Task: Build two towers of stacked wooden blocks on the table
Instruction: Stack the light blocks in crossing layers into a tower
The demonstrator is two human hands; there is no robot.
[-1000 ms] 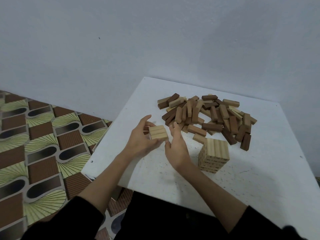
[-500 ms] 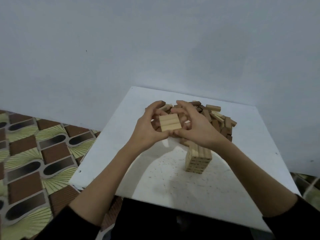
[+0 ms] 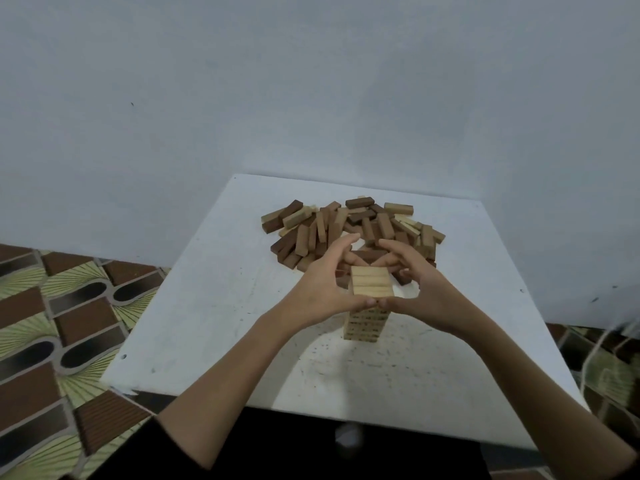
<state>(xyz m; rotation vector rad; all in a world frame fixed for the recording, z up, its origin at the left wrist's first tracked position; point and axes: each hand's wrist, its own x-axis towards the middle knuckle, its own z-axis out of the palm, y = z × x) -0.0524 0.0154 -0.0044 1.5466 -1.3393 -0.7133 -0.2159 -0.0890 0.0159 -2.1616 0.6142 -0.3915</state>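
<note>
Two hands, left hand [image 3: 320, 285] and right hand [image 3: 420, 289], are clasping a layer of three pale blocks [image 3: 371, 280] atop the tower [image 3: 363, 322], with the loose pile [image 3: 349, 230] lying behind on the table [image 3: 207, 289].

The upper layers of the tower [image 3: 364, 322] are covered by both thumbs. The left hand [image 3: 320, 289] and right hand [image 3: 420, 289] hide several blocks at the near side of the pile [image 3: 346, 226]. The sleeves are cut off at the bottom edge of the frame.
</note>
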